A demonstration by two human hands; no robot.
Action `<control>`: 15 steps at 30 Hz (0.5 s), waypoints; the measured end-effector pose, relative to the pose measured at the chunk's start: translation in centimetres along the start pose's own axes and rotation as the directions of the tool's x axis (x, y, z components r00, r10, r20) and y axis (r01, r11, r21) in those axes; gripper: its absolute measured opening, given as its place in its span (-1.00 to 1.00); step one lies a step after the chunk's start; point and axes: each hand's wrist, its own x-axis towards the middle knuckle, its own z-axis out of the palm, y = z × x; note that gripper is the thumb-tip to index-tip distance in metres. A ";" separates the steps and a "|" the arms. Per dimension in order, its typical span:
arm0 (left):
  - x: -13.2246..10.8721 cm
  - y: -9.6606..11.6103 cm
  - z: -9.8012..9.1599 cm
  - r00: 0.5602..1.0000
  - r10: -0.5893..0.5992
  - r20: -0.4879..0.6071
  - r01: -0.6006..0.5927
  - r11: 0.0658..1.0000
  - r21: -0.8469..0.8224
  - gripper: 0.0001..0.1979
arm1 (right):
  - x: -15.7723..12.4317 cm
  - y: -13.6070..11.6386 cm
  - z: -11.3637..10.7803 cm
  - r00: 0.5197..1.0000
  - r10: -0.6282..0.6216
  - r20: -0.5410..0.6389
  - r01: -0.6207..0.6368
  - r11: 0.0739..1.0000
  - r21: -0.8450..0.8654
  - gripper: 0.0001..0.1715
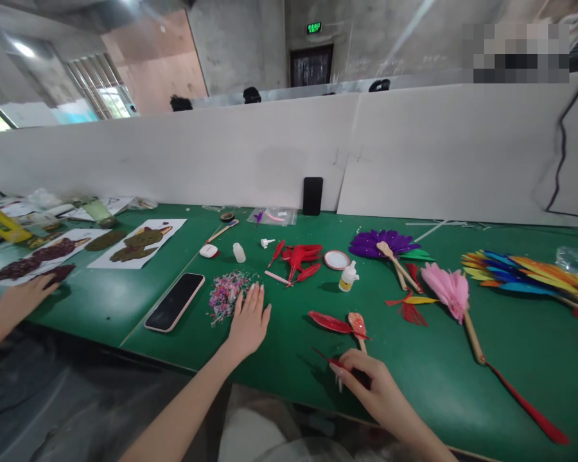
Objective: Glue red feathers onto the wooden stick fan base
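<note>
My left hand (248, 320) lies flat on the green table (279, 366), fingers stretched out, right beside a small heap of multicoloured bits (225, 293). My right hand (368, 384) is closed near the table's front edge, pinching the stem of a thin red feather (331, 361). Just beyond it lie a wooden fan stick with red feather pieces on its head (357, 325) and a loose red feather (328, 321). A small glue bottle (348, 276) stands a little farther back.
A phone (174, 301) lies left of the coloured bits. Red feathers (299, 256), a purple feather fan (383, 244), a pink fan (450, 292) and a multicoloured fan (515, 269) lie further out. Another person's hand (22, 298) rests at the left. White partitions (221, 157) close the back.
</note>
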 end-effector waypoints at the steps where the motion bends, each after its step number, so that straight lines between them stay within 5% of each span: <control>1: 0.0 -0.4 -0.1 0.999 -0.016 -0.030 0.016 1.000 0.010 -0.42 | 0.0 0.0 0.0 1.000 0.000 -0.003 0.000 1.000 -0.004 -0.58; 15: 4.9 3.0 0.3 0.999 0.007 -0.042 -0.008 1.000 -0.023 -0.49 | 0.1 -0.1 0.1 1.000 0.006 -0.014 -0.006 1.000 -0.030 -0.57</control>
